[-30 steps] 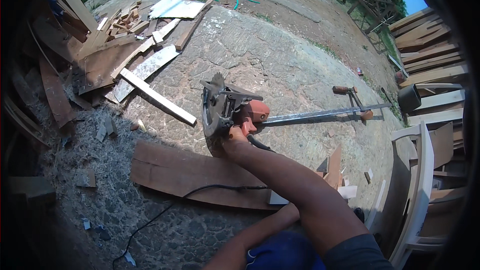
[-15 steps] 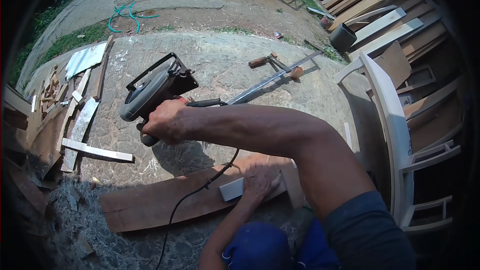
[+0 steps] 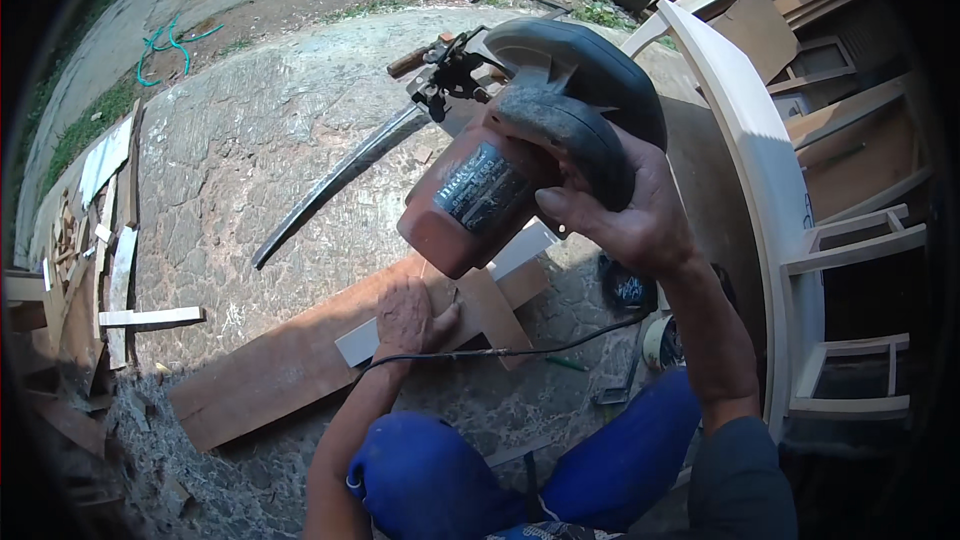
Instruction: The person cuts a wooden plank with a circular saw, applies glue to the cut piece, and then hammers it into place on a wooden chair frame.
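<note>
A red and black circular saw is raised at the centre, its handle wrapped in the fingers of my right hand. The saw's black guard tilts up toward the far right. Below it, my left hand lies on a pale wooden strip, fingers stretched and thumb apart. That strip rests on a long brown board on the ground. A shorter brown piece lies across the strip, right of my left hand. The saw's black cord passes just in front of that hand. The saw hides part of the strip.
A long metal bar clamp lies beyond the board. Wood offcuts are heaped at left. A pale wooden frame stands at right, near a roll of tape. A green hose lies at the far left.
The circular saw has swung from the left to the right in my right hand and turned, its red motor housing now showing. My left hand stays on the wood. The view has shifted.
</note>
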Demonstrator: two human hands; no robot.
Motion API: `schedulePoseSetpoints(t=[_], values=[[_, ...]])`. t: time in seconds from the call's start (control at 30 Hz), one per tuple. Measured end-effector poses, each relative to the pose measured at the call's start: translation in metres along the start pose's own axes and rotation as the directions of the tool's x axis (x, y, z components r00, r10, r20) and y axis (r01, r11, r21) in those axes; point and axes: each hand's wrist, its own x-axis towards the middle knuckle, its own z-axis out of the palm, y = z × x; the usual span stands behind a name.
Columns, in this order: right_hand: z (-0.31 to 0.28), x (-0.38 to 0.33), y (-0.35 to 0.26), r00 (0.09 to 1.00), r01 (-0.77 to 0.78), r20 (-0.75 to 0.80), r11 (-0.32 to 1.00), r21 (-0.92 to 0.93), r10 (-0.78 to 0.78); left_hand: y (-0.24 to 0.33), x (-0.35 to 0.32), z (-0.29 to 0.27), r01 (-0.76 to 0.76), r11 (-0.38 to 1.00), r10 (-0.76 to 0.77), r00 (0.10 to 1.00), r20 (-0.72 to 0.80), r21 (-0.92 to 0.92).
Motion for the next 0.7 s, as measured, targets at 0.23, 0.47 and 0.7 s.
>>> schedulePoseSetpoints(t=[0.23,0.47,0.7], values=[[-0.047,-0.166,0.048,0.885,-0.316,-0.276,0.919,0.234,0.374,0.007,-0.004,0.005,0.208,0.972,-0.203,0.978,-0.055,0.108],[-0.039,-0.261,0.110,0.793,-0.443,-0.271,0.821,0.359,0.546,0.021,0.004,-0.004,0.167,0.981,-0.167,0.986,-0.010,0.100],[-0.013,-0.275,0.137,0.854,-0.476,-0.151,0.865,0.158,0.497,0.018,0.004,-0.007,0.169,0.980,-0.171,0.985,0.009,0.107]])
